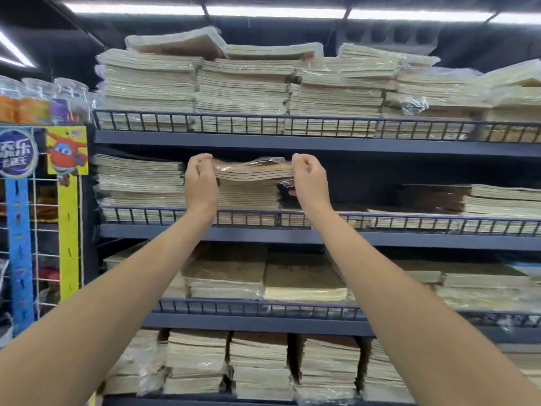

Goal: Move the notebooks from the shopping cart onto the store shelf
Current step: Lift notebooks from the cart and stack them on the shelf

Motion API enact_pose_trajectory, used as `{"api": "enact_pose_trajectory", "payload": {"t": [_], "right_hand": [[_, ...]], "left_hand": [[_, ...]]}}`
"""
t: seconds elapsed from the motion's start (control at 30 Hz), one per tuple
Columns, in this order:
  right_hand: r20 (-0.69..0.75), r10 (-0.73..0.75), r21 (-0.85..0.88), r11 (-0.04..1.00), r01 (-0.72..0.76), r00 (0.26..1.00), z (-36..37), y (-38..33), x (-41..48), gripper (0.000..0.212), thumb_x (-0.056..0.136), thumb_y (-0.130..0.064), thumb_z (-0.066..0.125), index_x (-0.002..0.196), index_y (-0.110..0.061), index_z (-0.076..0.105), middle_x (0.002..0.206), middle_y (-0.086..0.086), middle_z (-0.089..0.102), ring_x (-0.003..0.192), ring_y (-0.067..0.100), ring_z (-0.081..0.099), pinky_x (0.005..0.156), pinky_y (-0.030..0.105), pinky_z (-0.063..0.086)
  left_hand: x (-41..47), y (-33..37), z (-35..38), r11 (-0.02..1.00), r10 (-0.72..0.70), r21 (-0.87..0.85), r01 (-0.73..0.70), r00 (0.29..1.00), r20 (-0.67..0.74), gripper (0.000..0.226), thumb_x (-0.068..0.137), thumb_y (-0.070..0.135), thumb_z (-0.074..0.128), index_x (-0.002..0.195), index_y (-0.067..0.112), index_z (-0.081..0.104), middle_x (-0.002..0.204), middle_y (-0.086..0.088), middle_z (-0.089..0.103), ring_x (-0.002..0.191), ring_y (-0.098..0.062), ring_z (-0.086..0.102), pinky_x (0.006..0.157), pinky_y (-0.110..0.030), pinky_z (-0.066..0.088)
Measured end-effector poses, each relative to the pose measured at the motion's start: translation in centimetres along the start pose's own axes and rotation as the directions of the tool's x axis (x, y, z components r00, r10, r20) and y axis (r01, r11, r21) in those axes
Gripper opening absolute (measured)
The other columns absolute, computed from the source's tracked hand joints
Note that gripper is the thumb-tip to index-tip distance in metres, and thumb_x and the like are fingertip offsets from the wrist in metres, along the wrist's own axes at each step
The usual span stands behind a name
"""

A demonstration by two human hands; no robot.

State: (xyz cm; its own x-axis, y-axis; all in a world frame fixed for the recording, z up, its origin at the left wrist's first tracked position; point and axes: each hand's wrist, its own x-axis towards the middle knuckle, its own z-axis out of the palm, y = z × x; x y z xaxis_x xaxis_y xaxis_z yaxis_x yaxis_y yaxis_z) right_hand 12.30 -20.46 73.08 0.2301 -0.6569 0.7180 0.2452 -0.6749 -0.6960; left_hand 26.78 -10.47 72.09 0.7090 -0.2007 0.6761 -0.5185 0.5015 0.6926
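While our left hand [201, 178] and right hand [309, 177] curl their fingers [301, 161] round the two ends of a wrapped notebook bundle [254, 170] held just over the middle stack [248, 194] on the second shelf [409, 233], we judge placement underway, needing next a level push back and release.

Bright ceiling strip lights [205, 8], soft overall blur, wide-angle edge bending

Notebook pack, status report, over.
Gripping notebook pack ends: left hand, right hand. Pack just above middle stack, second shelf. Overhead, upper shelf close.
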Motion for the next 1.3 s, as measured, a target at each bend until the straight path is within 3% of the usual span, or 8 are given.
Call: {"api": "enact_pose_trajectory", "payload": {"t": [0.1,0.23,0.37,0.6,0.7,0.83,1.13,1.3], "right_hand": [[0.009,0.010,0.004,1.000,-0.010,1.000,2.0,0.8,1.4,0.023,0.098,-0.036,0.043,0.111,-0.021,0.054,0.093,-0.008,0.056,0.091,0.010,0.055,0.089,0.044,0.053],[-0.032,0.062,-0.020,0.998,-0.063,0.998,3.0,1.7,2.8,0.034,0.096,-0.037,0.047,0.120,-0.015,0.054,0.101,-0.001,0.059,0.092,0.014,0.057,0.085,0.040,0.055],[0.011,0.205,-0.046,0.978,-0.204,0.979,2.5,2.7,2.8,0.035,0.096,-0.042,0.045,0.117,-0.015,0.054,0.096,0.001,0.059,0.079,0.013,0.056,0.061,0.025,0.052],[0.141,0.269,0.023,0.961,-0.275,0.953,-1.0,2.9,0.5,0.031,0.098,-0.040,0.044,0.119,-0.020,0.052,0.101,0.002,0.064,0.086,0.017,0.065,0.070,0.027,0.057],[0.148,0.308,0.023,0.949,-0.315,0.940,-2.1,2.8,-1.0,0.031,0.098,-0.037,0.044,0.120,-0.018,0.053,0.100,0.003,0.065,0.082,0.016,0.065,0.067,0.026,0.056],[0.159,0.364,-0.021,0.931,-0.366,0.918,-5.2,2.7,-4.3,0.030,0.098,-0.035,0.045,0.116,-0.015,0.058,0.096,0.003,0.067,0.078,0.013,0.064,0.062,0.023,0.054],[0.140,0.499,-0.066,0.867,-0.495,0.855,-13.4,3.8,-13.0,0.024,0.098,-0.029,0.046,0.110,-0.013,0.059,0.091,0.003,0.068,0.072,0.014,0.062,0.062,0.025,0.052],[0.136,0.587,-0.101,0.809,-0.579,0.798,-17.5,6.7,-19.1,0.019,0.098,-0.026,0.045,0.101,-0.014,0.059,0.080,0.001,0.066,0.065,0.013,0.059,0.052,0.021,0.050]], "left_hand": [[2.2,-1.0,-0.5,0.998,-0.046,-0.030,0.046,0.999,0.009,0.029,0.096,0.023,0.036,0.118,0.017,0.053,0.102,0.003,0.054,0.108,-0.023,0.052,0.101,-0.045,0.044],[3.5,-2.0,-0.6,0.997,-0.076,0.017,0.075,0.993,0.092,0.032,0.097,0.023,0.040,0.127,0.018,0.049,0.114,-0.001,0.052,0.108,-0.020,0.050,0.101,-0.042,0.043],[3.4,-2.9,-0.2,0.989,-0.100,0.120,0.083,0.986,0.137,0.040,0.097,0.040,0.040,0.132,0.022,0.044,0.120,0.000,0.052,0.110,-0.018,0.050,0.096,-0.035,0.044],[0.2,-2.6,0.3,0.969,-0.222,0.118,0.217,0.975,0.030,0.060,0.093,0.046,0.044,0.144,0.020,0.029,0.139,-0.003,0.046,0.123,-0.023,0.048,0.104,-0.044,0.041],[-1.8,-2.9,0.5,0.931,-0.340,0.177,0.320,0.936,0.091,0.057,0.091,0.045,0.045,0.139,0.016,0.038,0.133,-0.005,0.052,0.119,-0.024,0.051,0.103,-0.045,0.042],[-6.9,-1.4,1.4,0.907,-0.403,0.230,0.353,0.885,0.233,0.040,0.097,0.038,0.045,0.127,0.012,0.048,0.106,-0.001,0.058,0.109,-0.020,0.055,0.103,-0.039,0.042],[-18.7,0.0,3.2,0.859,-0.499,0.317,0.402,0.795,0.345,0.040,0.099,0.032,0.043,0.133,0.010,0.048,0.112,-0.004,0.057,0.100,-0.014,0.056,0.086,-0.031,0.044],[-26.1,-2.1,3.5,0.795,-0.602,0.371,0.480,0.701,0.383,0.017,0.099,0.027,0.042,0.107,0.016,0.053,0.106,-0.002,0.057,0.100,-0.014,0.053,0.087,-0.032,0.043]]}}
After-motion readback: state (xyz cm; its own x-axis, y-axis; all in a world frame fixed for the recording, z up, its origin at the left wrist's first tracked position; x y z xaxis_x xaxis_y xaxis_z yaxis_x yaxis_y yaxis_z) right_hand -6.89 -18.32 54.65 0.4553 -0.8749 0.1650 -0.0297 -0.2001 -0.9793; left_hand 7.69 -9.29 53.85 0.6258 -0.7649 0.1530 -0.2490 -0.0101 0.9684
